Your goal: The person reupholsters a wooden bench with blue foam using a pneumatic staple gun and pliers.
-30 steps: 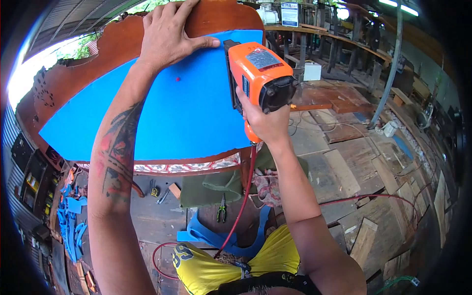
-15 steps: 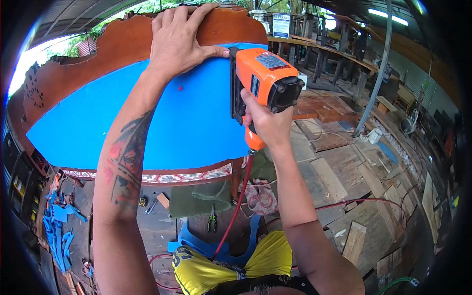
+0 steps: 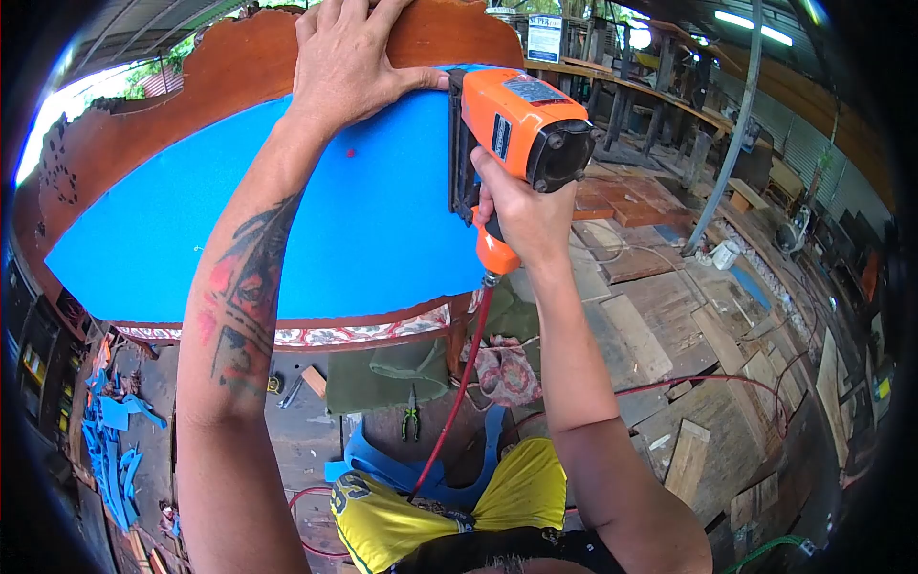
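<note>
My right hand (image 3: 532, 209) is wrapped around the grip of an orange and black air staple gun (image 3: 521, 120). Its dark nose rests against the right part of a blue foam sheet (image 3: 229, 220), near the sheet's upper edge. A red air hose (image 3: 469, 368) runs down from the handle. My left hand (image 3: 346, 67) lies with fingers spread over the brown carved wooden frame (image 3: 234, 72) above the foam, its thumb reaching the top of the gun's nose. Patterned fabric (image 3: 373, 332) shows under the frame's lower rail.
Green-handled pliers (image 3: 410, 421) lie on the floor before me, near a green cloth (image 3: 373, 378) and a curved blue foam offcut (image 3: 430, 488). Blue foam scraps (image 3: 117, 469) pile at left. Wooden boards (image 3: 650, 335) cover the floor at right, beside a metal post (image 3: 732, 124).
The frame, foam and staple gun sit slightly higher in view, as the camera has tilted a little. Both hands keep their hold, with the gun's nose still at the foam's upper edge.
</note>
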Motion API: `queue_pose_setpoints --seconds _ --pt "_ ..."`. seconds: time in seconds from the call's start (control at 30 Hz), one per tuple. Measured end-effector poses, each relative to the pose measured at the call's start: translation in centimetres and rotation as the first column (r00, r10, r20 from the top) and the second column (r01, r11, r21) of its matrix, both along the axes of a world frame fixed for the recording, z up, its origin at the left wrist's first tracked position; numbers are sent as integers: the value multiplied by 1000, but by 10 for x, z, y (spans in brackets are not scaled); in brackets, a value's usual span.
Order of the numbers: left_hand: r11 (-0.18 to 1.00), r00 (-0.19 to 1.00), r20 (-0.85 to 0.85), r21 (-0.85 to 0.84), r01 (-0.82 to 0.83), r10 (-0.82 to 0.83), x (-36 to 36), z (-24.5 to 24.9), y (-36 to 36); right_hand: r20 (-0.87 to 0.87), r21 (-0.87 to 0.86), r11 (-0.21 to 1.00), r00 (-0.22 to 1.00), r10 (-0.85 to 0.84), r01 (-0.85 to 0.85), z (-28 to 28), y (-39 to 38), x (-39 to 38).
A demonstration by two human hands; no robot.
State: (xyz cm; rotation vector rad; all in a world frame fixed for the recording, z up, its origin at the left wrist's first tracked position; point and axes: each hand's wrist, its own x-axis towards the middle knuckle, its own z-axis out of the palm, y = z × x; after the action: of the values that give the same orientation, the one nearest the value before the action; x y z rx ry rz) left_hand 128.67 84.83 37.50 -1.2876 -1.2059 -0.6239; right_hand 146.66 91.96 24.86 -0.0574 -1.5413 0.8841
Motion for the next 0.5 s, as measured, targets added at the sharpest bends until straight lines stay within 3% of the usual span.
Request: queue_pose_setpoints --seconds 0.17,0.43,0.5 --pt "1000 1000 6 5 -5 5 1 -1 1 -14 1 1000 1000 -16 16 4 -5 -2" --pt "1000 999 35 -24 10 -9 -5 -1 1 82 -211 976 994 70 -51 13 -9 6" --pt "1000 997 -72 -25 16 -18 -17 3 2 37 -139 989 998 52 -47 3 -8 6"
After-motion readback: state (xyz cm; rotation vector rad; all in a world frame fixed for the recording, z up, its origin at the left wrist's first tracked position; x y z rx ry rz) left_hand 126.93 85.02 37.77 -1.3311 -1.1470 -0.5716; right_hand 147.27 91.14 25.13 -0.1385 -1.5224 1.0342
